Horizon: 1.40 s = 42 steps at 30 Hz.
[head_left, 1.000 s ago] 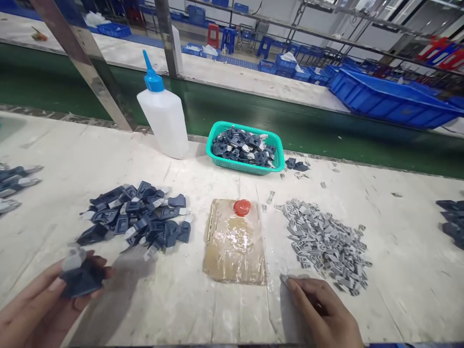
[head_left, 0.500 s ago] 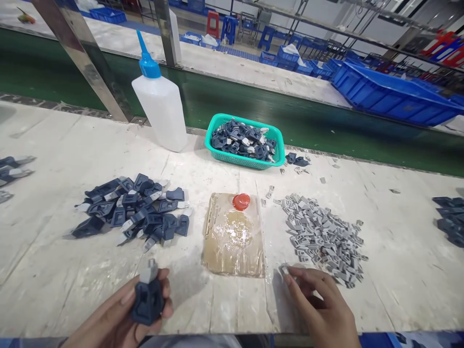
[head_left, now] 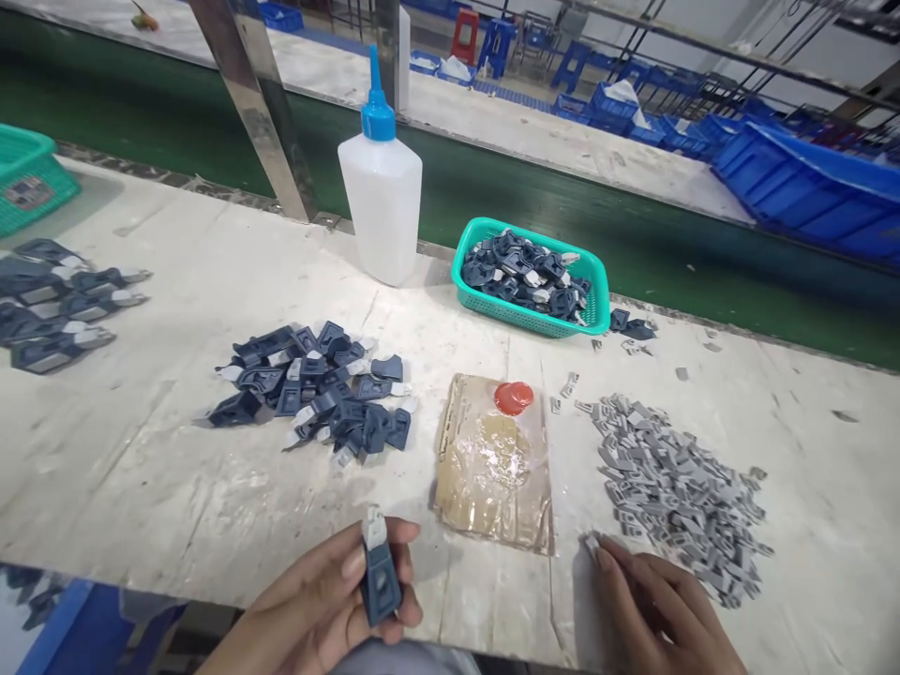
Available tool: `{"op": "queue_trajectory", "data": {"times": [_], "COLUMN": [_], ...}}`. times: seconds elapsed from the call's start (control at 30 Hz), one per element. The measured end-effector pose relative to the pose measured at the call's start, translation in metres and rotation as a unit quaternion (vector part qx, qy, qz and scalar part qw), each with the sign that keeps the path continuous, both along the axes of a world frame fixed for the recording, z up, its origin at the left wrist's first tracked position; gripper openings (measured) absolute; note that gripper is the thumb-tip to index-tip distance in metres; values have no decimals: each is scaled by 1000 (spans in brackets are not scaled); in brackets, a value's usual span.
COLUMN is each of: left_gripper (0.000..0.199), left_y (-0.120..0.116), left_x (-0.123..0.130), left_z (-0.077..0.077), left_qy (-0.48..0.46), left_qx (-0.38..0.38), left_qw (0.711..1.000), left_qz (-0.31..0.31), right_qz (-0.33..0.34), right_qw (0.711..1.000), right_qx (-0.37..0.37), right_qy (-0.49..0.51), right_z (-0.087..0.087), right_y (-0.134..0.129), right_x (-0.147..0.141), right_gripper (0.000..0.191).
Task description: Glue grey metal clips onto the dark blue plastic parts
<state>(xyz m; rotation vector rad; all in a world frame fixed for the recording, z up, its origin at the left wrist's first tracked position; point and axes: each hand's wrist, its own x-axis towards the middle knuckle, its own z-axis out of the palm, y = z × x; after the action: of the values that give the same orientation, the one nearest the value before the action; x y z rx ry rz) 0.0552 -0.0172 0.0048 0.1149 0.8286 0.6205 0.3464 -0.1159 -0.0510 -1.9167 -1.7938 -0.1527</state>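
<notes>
Looks like pick-up step: left hand, 7 o'clock of the pad, curled round a navy part; right hand, 4 o'clock, pinching a small grey piece. Next move calls for steady grips.

My left hand shows only down to its forearm, which the bottom edge cuts, and the dark blue and white plastic piece in it hides some of my grip. The bottom edge also cuts off my right hand; it mostly covers the tiny light-grey plastic piece, whose shape I can't tell. In the heap of small grey plastic parts, upper ones bury those beneath. The left edge crops the green perforated plastic basket, its patch unreadable, and the dark blue plastic group. The big blue plastic tub runs off the right edge.
</notes>
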Motion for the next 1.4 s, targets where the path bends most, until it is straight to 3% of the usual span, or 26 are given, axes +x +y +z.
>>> {"op": "queue_trajectory", "data": {"times": [0.13, 0.4, 0.63, 0.77, 0.87, 1.17, 1.4], "left_gripper": [27, 29, 25, 30, 25, 23, 22], "left_y": [3, 1, -2, -3, -2, -4, -5], "left_x": [-1, 0, 5, 6, 5, 2, 2], "left_z": [-7, -11, -25, -22, -23, -38, -36], "left_qy": [-25, 15, 18, 19, -4, -77, -84], "left_qx": [-5, -7, 29, 34, 25, 45, 39], "left_qw": [1000, 1000, 999, 999, 1000, 995, 995], "left_qz": [-4, -19, -11, 0, 11, 35, 44], "right_qz": [-42, 4, 75, 102, 103, 103, 118], "right_qw": [999, 1000, 996, 994, 994, 994, 992], "right_qx": [-4, 19, 55, 28, 23, 35, 29], "right_qy": [32, -13, 14, 18, 12, -14, -22], "right_z": [2, 18, 40, 34, 28, 25, 21], "right_y": [2, 17, 73, 105, 115, 118, 121], "right_x": [-4, -9, -36, -46, -49, -49, -49], "right_gripper": [23, 17, 9, 7, 7, 12, 12]}}
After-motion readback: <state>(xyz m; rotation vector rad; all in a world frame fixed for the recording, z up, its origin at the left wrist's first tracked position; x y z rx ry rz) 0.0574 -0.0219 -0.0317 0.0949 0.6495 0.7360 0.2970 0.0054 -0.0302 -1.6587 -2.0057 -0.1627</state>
